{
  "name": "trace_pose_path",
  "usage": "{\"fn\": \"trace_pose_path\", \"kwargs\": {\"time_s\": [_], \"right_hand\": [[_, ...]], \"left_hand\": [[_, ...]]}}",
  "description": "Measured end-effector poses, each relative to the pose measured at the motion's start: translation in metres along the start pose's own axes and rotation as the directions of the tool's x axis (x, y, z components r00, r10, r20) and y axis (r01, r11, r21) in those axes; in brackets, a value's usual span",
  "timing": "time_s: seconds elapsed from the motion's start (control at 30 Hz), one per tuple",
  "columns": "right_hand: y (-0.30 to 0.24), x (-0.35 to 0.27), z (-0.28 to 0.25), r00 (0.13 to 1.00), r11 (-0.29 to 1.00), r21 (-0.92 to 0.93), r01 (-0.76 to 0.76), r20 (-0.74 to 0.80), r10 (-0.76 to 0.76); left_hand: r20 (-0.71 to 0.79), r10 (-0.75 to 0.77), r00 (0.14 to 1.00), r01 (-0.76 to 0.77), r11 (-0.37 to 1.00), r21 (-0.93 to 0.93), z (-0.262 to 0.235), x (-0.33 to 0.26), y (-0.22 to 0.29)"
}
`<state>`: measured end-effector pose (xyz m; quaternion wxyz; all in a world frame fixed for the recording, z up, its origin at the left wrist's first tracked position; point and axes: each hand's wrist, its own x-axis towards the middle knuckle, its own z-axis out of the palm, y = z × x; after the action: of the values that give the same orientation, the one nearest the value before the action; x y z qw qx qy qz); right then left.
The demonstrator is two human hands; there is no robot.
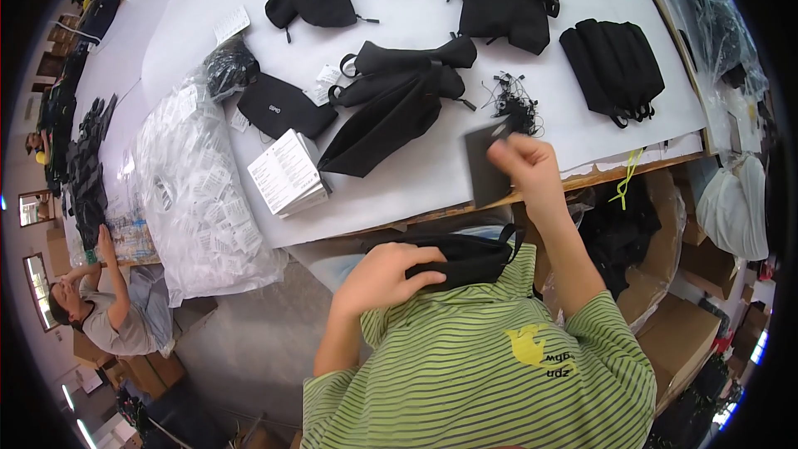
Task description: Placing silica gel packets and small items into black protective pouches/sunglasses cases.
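So the left hand (382,278) is clamped around a black pouch (465,258) at lower centre, thumb across the top, holding it against the green striped shirt (482,357). The right hand (524,162) is up at the table edge, fingers pinching a dark grey card (484,168), right next to a tangle of black tag loops (514,100).

Packaging-wise: a stack of white printed leaflets (287,173) sits left of centre, fanned a bit, and a big clear plastic bag (195,191) stuffed with white tags slumps over the table's left edge. Loose white hang tags (231,23) lie in the upper left.

Black bags are everywhere on the white table (416,191): a folded pile (391,104) in the middle, a stack of pouches (613,66) upper right. Open cardboard boxes (677,337) sit lower right, and another person (100,308) sits at far left.
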<state>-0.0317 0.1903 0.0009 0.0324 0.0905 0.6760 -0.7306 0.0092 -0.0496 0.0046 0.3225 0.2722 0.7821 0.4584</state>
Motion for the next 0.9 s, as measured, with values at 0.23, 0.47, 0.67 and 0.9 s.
{"fn": "trace_pose_path", "kwargs": {"time_s": [0.23, 0.47, 0.67, 0.9], "right_hand": [[-0.016, -0.025, 0.014, 0.873, 0.582, -0.754, 0.305, 0.466, 0.145], [-0.016, -0.031, 0.003, 0.711, 0.593, -0.714, 0.373, 0.631, 0.312], [0.002, -0.039, -0.007, 0.751, 0.575, -0.679, 0.456, 0.640, 0.160], [-0.016, -0.040, -0.006, 0.741, 0.467, -0.614, 0.636, 0.655, -0.148]], "left_hand": [[-0.338, 0.209, 0.917, -0.150, 0.970, 0.192, -0.002, 0.010, 0.010], [-0.019, 0.088, 0.996, -0.081, 0.968, 0.237, -0.018, 0.011, 0.003], [-0.718, 0.032, 0.696, 0.211, 0.946, 0.246, -0.115, 0.076, -0.041], [-0.626, 0.218, 0.749, 0.482, 0.469, 0.740, -0.182, 0.101, -0.121]]}}
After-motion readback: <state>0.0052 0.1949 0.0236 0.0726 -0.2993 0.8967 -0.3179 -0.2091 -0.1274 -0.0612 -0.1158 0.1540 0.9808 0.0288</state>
